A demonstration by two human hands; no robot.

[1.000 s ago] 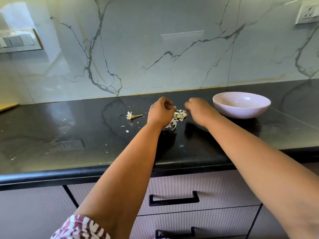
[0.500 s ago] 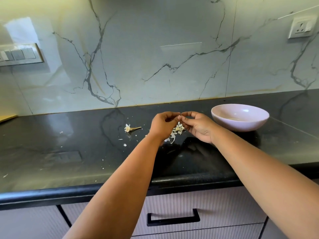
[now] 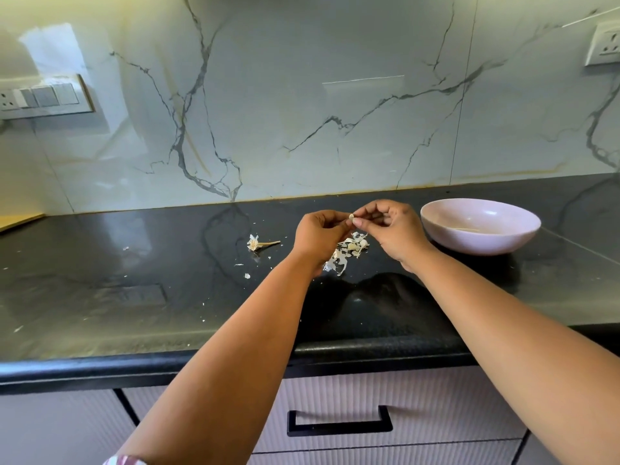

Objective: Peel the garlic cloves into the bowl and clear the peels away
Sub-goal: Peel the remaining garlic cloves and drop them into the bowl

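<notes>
the person holds a small garlic clove (image 3: 351, 216) in the air above the black counter (image 3: 134, 297), between the two hands. the left hand (image 3: 320, 234) has its fingers curled and pinches the clove at its left side, and the right hand (image 3: 392, 226) has its fingers bent too, with the thumb and first finger closed on the right end of the clove or on a bit of its skin; which of the two is too small to tell. the clove looks very light and hard, but its skin is thin, dry and easy to tear, so it is probably best to hold the body of the clove firmly with one hand and to pull the skin from the tip with the nails of the other. a peeled clove may be a little slippery. under the hands, on the counter, lies a pile of peels (image 3: 349, 250), and these are so light that a small wind or a quick move can scatter them. to the left of the pile is the dry garlic stem (image 3: 260, 244) with some skin on it, and small crumbs lie around it. the pale bowl (image 3: 479, 243) stands to the right, near the right hand, and nothing stands between the hand and the bowl. on the far wall there is a switch panel (image 3: 43, 97) at the left and a socket (image 3: 604, 45) at the right. a drawer handle (image 3: 339, 426) shows below the near edge.
</notes>
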